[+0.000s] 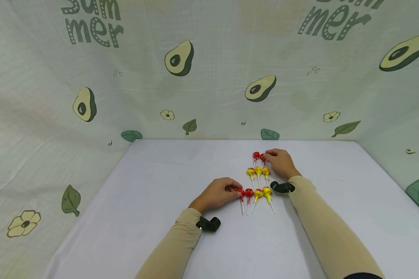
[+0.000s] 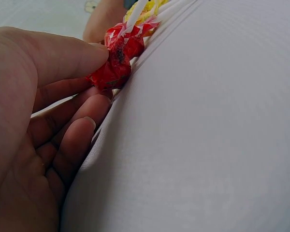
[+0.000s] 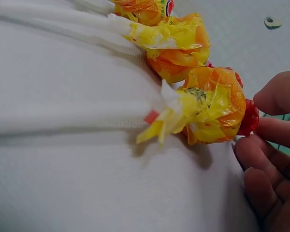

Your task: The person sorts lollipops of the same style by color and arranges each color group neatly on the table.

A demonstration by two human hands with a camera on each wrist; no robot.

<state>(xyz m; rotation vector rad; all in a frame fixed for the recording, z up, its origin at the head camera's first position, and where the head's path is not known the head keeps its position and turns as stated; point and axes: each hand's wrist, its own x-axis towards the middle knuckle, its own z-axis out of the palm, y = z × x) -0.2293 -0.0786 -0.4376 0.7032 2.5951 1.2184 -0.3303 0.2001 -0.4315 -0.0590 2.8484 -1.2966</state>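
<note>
My left hand (image 1: 219, 193) pinches the head of a red lollipop (image 1: 241, 191) at the left end of the front row. In the left wrist view, thumb and fingertips are on its crinkled red wrapper (image 2: 117, 58). Beside it lie another red lollipop (image 1: 249, 192) and two yellow ones (image 1: 258, 193). Farther back, my right hand (image 1: 282, 163) pinches a red lollipop (image 1: 262, 157), right of a second red one (image 1: 256, 155). From the right wrist, that held head (image 3: 250, 117) is partly hidden behind a yellow lollipop (image 3: 215, 104).
Three yellow lollipops (image 1: 258, 171) form a middle row between the hands, sticks pointing toward me. All lie on a white-covered table (image 1: 153, 193). A patterned cloth (image 1: 216, 69) hangs behind the table's far edge and along its sides.
</note>
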